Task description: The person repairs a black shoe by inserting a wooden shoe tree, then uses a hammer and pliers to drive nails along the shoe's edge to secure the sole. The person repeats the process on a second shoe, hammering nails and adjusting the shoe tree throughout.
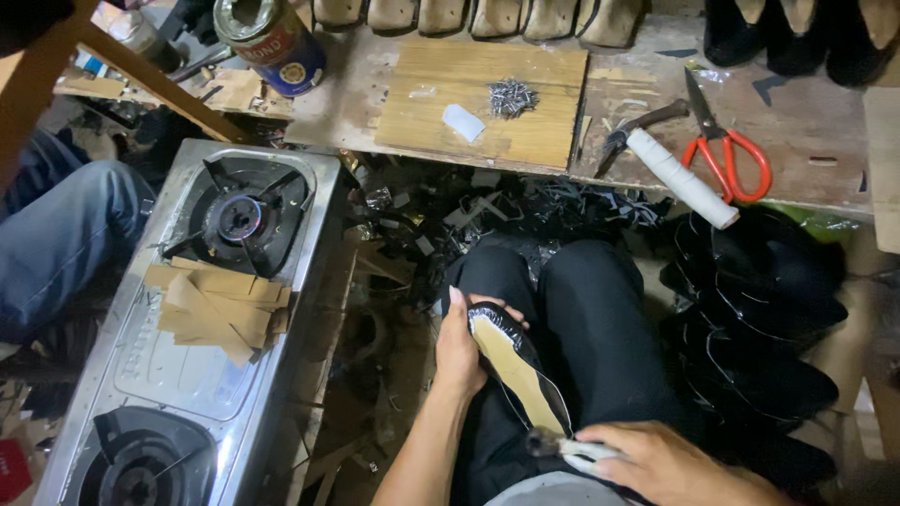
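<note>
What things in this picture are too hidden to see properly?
Head view only:
- Tool in the right hand: its handle is covered by the hand, so its kind is unclear.
- Shoe: its far side is hidden by the left hand.
- Lower stove burner: cut off by the bottom edge.
- Nail pile: too small to count.

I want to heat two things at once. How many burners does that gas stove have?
2. One burner sits at the far end of the gas stove; the other burner is at the near end, partly cut off by the picture's edge.
</note>
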